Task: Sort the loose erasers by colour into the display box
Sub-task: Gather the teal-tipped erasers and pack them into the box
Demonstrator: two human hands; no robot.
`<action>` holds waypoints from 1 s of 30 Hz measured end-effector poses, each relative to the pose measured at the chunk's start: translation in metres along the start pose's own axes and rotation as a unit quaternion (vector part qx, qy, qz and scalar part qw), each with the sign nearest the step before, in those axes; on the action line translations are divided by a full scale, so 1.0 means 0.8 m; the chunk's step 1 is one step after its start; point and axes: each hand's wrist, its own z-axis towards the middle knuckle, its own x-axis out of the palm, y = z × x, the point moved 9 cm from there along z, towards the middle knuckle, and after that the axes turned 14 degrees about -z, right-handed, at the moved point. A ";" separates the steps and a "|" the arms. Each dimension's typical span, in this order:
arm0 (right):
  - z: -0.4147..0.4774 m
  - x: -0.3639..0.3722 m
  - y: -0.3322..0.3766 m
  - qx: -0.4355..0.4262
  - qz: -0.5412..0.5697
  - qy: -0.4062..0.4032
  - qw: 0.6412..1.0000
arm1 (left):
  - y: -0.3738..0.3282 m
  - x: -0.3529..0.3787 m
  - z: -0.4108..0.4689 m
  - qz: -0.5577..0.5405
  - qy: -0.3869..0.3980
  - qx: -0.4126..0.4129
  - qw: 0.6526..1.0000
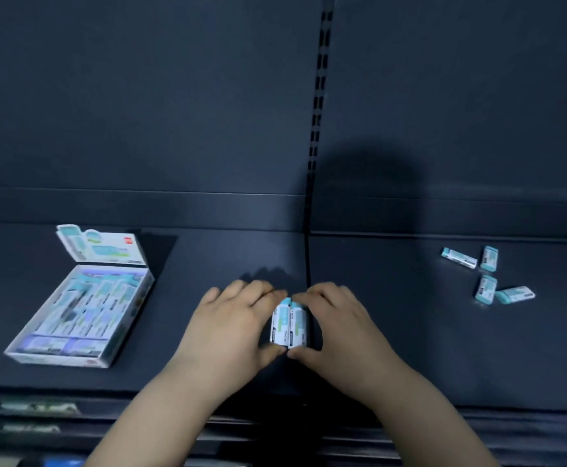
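Blurred: display box (60, 360) contents, far L on shelf (207, 257). Partly hidden: eraser stack (288, 326), count unclear. My L hand (238, 321) & R hand (337, 326) clamp it, mid-shelf. Four loose erasers (486, 288) far R.

The bare left hand (231, 325) is round and soft-looking, with short, thick fingers (238, 291) and a wide back. The bare right hand (336, 328) looks much the same, with small bumps where the knuckles are. The thumbs (268, 354) are short and stubby. The bare left forearm (160, 412) is smooth and gets wider toward the bottom edge of the picture. The bare right forearm (423, 416) is smooth too and uncovered all the way down. The fingernails are too blurry to make out.
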 end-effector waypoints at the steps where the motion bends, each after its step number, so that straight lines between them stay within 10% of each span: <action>1: 0.001 0.000 0.005 -0.005 -0.003 0.003 1.000 | 0.003 -0.003 -0.004 0.003 -0.006 -0.002 1.000; 30: 0.124 0.073 0.282 -0.074 -0.011 -0.017 0.997 | 0.275 -0.109 -0.149 -0.019 -0.017 -0.071 0.997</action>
